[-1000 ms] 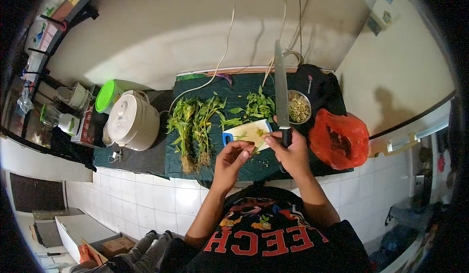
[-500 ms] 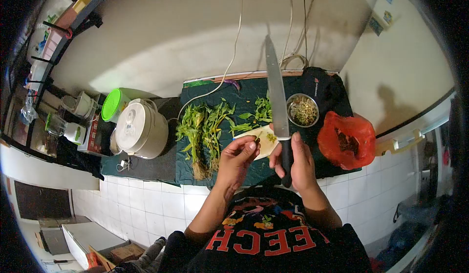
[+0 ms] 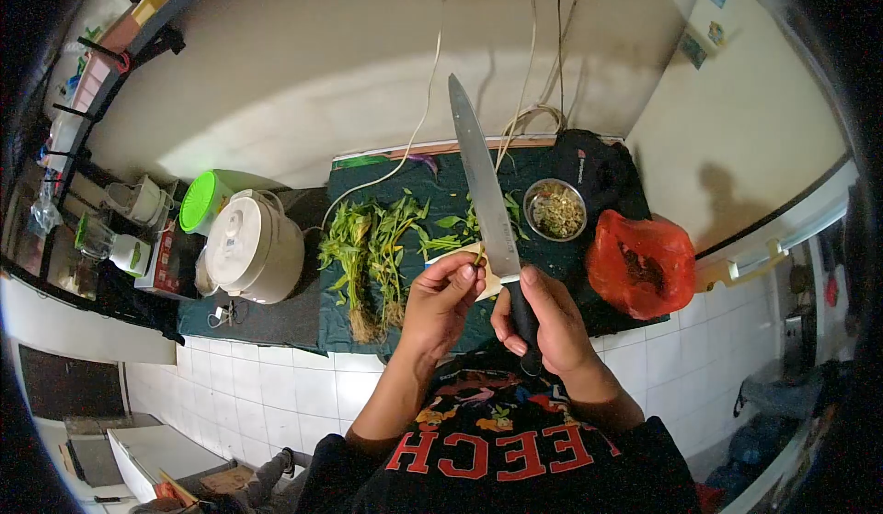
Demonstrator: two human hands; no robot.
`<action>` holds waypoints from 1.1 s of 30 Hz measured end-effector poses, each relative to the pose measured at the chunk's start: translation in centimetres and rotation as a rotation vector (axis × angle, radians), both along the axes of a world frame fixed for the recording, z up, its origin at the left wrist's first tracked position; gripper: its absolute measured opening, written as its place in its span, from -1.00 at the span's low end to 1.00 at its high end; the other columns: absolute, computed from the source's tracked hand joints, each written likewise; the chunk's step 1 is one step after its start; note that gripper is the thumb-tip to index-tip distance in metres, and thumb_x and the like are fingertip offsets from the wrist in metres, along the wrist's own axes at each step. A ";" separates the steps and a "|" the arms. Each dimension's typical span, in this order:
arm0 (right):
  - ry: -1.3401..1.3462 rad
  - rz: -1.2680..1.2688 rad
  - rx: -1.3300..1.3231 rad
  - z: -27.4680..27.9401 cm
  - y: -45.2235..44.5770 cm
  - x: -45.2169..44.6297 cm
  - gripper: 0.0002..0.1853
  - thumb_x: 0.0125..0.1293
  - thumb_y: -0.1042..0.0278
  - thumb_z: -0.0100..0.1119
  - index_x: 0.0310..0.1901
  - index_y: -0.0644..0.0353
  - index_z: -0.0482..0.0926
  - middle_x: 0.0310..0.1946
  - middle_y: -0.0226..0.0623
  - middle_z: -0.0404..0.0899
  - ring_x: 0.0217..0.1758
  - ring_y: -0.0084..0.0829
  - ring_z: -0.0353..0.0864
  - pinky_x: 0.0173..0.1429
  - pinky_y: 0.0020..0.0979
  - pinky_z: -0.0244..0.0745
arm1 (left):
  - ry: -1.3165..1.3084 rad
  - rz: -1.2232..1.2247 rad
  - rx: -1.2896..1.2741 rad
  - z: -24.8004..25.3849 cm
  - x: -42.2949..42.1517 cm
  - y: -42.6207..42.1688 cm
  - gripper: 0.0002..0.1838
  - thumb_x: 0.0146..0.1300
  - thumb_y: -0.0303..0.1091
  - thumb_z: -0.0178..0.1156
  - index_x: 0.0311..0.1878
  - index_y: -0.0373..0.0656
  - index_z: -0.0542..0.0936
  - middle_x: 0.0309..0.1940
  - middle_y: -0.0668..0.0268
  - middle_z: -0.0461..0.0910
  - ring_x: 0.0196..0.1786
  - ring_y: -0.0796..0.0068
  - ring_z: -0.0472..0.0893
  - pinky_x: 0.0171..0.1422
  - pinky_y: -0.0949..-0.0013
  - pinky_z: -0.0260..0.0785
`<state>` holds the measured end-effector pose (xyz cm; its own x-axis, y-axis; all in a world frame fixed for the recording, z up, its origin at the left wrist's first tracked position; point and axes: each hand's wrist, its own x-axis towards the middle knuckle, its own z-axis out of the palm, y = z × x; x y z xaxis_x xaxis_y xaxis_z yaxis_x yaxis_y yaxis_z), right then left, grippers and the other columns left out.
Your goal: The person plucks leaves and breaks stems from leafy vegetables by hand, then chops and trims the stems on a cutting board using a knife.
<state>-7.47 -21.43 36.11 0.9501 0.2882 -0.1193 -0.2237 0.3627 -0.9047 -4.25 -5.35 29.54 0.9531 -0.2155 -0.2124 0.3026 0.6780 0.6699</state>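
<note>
A large knife (image 3: 485, 178) points up and slightly left, its black handle held in my right hand (image 3: 552, 324). Beside it, my left hand (image 3: 441, 302) pinches a small brownish-green piece of plant between thumb and fingers. Both hands are over a white cutting board (image 3: 487, 286), which the knife and hands largely cover. Cut green leaves and stems (image 3: 451, 236) lie behind the board, partly behind the blade. To the left rest bunches of leafy greens (image 3: 372, 252) with roots toward me. A metal bowl (image 3: 555, 209) of chopped pieces stands right of the blade.
An open red plastic bag (image 3: 641, 264) sits at the table's right end, with a black bag (image 3: 593, 166) behind it. A white rice cooker (image 3: 253, 245) and a green-lidded container (image 3: 204, 201) stand at the left. A cable crosses the dark green tablecloth. Another person's leg shows at lower left.
The knife has swung from nearly upright to leaning left, and its handle has come closer to my left hand. My left hand keeps its pinch. The view has shifted slightly.
</note>
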 end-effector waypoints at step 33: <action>-0.013 0.079 0.001 0.6 -0.9 -0.9 -0.46 0.57 -0.04 -0.25 0.38 0.15 0.26 -0.56 -0.25 0.50 -0.69 -0.64 0.28 -0.60 -0.62 0.18 | -0.171 0.023 0.136 1.0 0.6 -0.4 -0.82 0.33 -0.43 0.25 -0.03 -0.18 0.60 -0.17 0.31 0.65 -0.16 0.49 0.62 -0.10 0.45 0.46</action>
<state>-8.40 -22.37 36.70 0.9258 0.3628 -0.1065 -0.2396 0.3450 -0.9075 -3.68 -5.79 30.50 0.9820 -0.1740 -0.0732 0.1626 0.5829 0.7961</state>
